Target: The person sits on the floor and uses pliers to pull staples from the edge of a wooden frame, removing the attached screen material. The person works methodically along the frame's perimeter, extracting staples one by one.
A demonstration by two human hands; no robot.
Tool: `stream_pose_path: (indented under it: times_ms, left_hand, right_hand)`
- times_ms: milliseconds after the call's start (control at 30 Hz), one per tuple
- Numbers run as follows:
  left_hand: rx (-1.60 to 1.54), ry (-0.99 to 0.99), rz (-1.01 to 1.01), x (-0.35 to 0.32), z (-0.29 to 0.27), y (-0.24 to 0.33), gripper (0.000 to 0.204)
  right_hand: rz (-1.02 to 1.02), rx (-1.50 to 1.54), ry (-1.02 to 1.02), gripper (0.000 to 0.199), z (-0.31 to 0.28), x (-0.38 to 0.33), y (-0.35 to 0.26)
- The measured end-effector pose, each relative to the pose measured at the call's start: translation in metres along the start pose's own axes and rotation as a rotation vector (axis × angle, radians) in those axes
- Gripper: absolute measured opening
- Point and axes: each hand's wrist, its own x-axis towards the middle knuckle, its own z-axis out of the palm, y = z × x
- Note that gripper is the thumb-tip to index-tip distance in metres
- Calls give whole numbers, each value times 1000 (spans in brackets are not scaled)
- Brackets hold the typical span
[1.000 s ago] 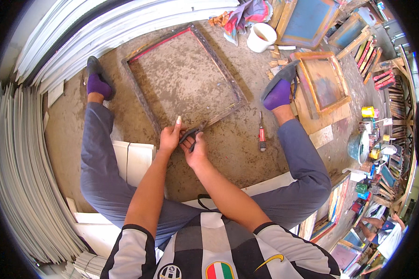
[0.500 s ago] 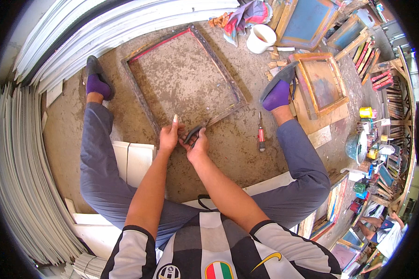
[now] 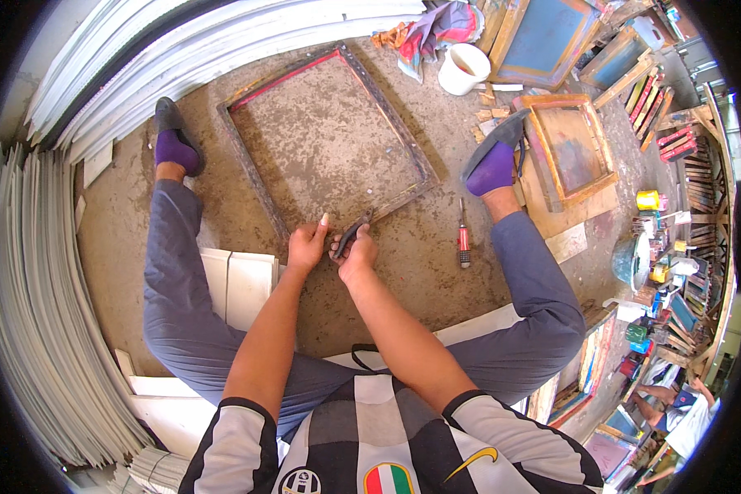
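Note:
A worn, dark wooden frame point(image 3: 391, 128), with red along part of its inner edge, lies on the floor between my legs. My left hand point(image 3: 307, 247) is closed on its near side, close to the near corner, with the thumb raised along the top. In my right hand point(image 3: 358, 257) are dark-handled pliers point(image 3: 351, 236), their jaws at the near bar of the frame. The fingers curl around the handles. Whatever the jaws touch is too small to make out. To the right of this hand, a screwdriver point(image 3: 463, 239) with a red and black handle lies on the floor.
A white bucket point(image 3: 461, 70) and a crumpled colourful cloth point(image 3: 438, 37) stand beyond the frame. Smaller wooden screen frames point(image 3: 570, 193) lie at right, near paint containers point(image 3: 646, 199). Stacked white sheets point(image 3: 37, 313) line the left side. Another person point(image 3: 687, 416) is at far right.
My left hand has shifted a little to the right along the frame. The fingers of my right hand have closed further around the pliers' handles.

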Motion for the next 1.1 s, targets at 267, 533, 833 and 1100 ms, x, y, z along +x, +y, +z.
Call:
stream_pose_path:
  times_ms: [267, 533, 833, 1100]
  left_hand:
    - [175, 84, 114, 1, 19, -22, 44]
    - [152, 16, 193, -6, 8, 3, 34]
    - [166, 38, 196, -3, 10, -6, 33]
    - [129, 78, 208, -6, 10, -4, 43]
  right_hand:
    - [262, -34, -28, 45, 1, -3, -61]
    - [271, -277, -239, 44, -37, 4, -86]
    - [167, -62, -294, 48, -29, 0, -36]
    - [108, 27, -81, 48, -12, 4, -29]
